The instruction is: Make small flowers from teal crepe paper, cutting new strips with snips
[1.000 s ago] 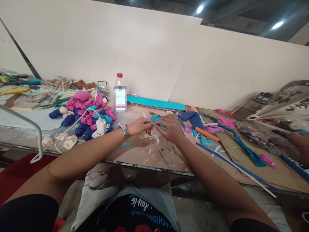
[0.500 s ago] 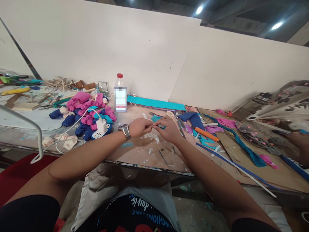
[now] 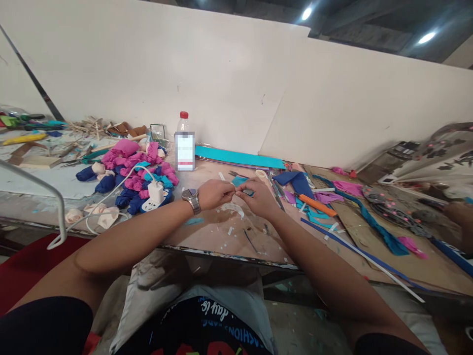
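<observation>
At the middle of the table (image 3: pixel 201 239), directly in front of you, your left hand (image 3: pixel 216 195) and right hand (image 3: pixel 257 198) meet at the fingertips. The thumb and forefinger of each hand are drawn together in a pinch; any item between the tips is too small to identify. Your left wrist carries a metal-banded wristwatch (image 3: pixel 191 198).

Locate the nearest item, a teal fabric piece (image 3: pixel 239 182), flat on the table just beyond your fingertips and partly covered by your right hand. A roll of tape (image 3: pixel 260 174) lies just behind your right hand. To its right, find a navy fabric strip (image 3: pixel 298 183) and an orange-handled tool (image 3: pixel 317 205). A narrow blue strip (image 3: pixel 314 226) and a white strip (image 3: pixel 377 266) run diagonally toward the front edge, right of your forearm.

Beyond your left hand, a phone (image 3: pixel 185 153) stands upright in front of a red-capped bottle (image 3: pixel 184 123). A long turquoise strip (image 3: pixel 240 157) extends right from there along the base of the white partition (image 3: pixel 221 74). To your left, a white charger (image 3: pixel 155 192) sits in a power strip (image 3: pixel 149 205) beside a pile of pink, navy and turquoise fabric bundles (image 3: pixel 127 157).
</observation>
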`<action>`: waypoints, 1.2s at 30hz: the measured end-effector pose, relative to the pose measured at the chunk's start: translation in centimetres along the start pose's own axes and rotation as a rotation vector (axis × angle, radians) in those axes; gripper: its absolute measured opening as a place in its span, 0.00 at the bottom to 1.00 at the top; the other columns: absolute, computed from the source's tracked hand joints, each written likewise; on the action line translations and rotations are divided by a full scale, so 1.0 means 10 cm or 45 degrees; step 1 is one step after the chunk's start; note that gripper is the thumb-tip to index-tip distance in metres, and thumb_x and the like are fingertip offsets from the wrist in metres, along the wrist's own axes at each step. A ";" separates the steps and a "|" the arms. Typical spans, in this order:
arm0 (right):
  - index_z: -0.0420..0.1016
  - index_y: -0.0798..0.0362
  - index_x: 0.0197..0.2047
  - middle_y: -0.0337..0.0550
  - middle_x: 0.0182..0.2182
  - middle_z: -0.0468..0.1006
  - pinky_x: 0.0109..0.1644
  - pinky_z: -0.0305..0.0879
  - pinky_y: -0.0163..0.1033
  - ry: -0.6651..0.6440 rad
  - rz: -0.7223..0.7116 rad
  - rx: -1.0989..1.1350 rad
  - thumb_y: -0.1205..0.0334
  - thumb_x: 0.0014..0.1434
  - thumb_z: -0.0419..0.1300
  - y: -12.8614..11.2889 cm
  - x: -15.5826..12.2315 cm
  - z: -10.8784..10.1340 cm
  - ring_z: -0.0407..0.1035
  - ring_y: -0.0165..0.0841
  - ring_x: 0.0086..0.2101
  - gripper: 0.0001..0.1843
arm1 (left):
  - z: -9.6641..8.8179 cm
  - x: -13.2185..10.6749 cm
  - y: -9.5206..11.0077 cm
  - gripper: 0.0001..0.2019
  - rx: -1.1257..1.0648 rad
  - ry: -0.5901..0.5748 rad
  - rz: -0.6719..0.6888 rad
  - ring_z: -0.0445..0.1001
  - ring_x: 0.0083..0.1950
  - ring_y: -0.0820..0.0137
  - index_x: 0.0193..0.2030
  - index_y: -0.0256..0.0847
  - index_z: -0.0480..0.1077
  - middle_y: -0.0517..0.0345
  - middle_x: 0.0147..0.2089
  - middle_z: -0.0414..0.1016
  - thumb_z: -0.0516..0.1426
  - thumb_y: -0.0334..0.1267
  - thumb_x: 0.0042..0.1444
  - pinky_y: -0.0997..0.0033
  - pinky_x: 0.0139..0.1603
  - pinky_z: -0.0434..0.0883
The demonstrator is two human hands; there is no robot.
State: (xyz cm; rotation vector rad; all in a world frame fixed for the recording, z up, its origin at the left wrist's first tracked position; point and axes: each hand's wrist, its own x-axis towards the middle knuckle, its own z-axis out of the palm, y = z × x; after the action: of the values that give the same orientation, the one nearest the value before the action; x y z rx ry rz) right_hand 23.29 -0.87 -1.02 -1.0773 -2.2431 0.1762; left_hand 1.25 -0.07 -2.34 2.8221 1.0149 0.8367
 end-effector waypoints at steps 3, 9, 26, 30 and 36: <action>0.82 0.48 0.38 0.45 0.36 0.83 0.51 0.65 0.49 -0.015 0.005 0.011 0.55 0.64 0.64 -0.01 0.00 -0.01 0.71 0.44 0.46 0.08 | 0.00 0.00 -0.02 0.13 0.103 -0.006 0.036 0.75 0.35 0.66 0.38 0.42 0.75 0.54 0.36 0.80 0.50 0.38 0.68 0.67 0.33 0.57; 0.81 0.49 0.38 0.45 0.36 0.82 0.53 0.63 0.50 0.044 -0.074 -0.055 0.55 0.65 0.63 -0.05 0.00 -0.03 0.71 0.44 0.45 0.08 | -0.03 0.01 0.01 0.13 0.144 -0.017 0.051 0.76 0.37 0.66 0.39 0.41 0.74 0.54 0.36 0.80 0.49 0.38 0.70 0.66 0.35 0.59; 0.80 0.48 0.38 0.46 0.36 0.82 0.54 0.62 0.52 0.099 -0.107 -0.111 0.54 0.66 0.61 -0.11 0.00 -0.06 0.70 0.45 0.45 0.10 | -0.11 0.01 0.08 0.16 -0.239 0.077 -0.069 0.76 0.38 0.66 0.36 0.40 0.74 0.53 0.35 0.78 0.50 0.42 0.69 0.67 0.41 0.66; 0.79 0.48 0.37 0.46 0.36 0.83 0.57 0.58 0.53 0.113 -0.158 -0.174 0.54 0.68 0.60 -0.13 -0.01 -0.08 0.69 0.46 0.47 0.10 | -0.03 0.01 0.07 0.22 -0.920 -0.029 -0.342 0.79 0.34 0.68 0.35 0.38 0.73 0.55 0.30 0.78 0.47 0.49 0.71 0.70 0.39 0.70; 0.79 0.48 0.38 0.44 0.37 0.84 0.57 0.57 0.53 0.122 -0.191 -0.208 0.55 0.68 0.61 -0.13 -0.01 -0.09 0.70 0.44 0.47 0.09 | 0.05 0.06 0.02 0.16 -1.390 -0.113 -0.533 0.81 0.31 0.69 0.32 0.36 0.70 0.57 0.26 0.74 0.54 0.44 0.68 0.73 0.35 0.71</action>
State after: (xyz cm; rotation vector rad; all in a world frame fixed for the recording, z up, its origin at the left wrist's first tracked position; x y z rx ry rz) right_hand 23.00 -1.93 0.10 -0.9737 -2.2707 -0.1215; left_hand 2.04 0.18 -2.44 1.6472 0.7391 0.8322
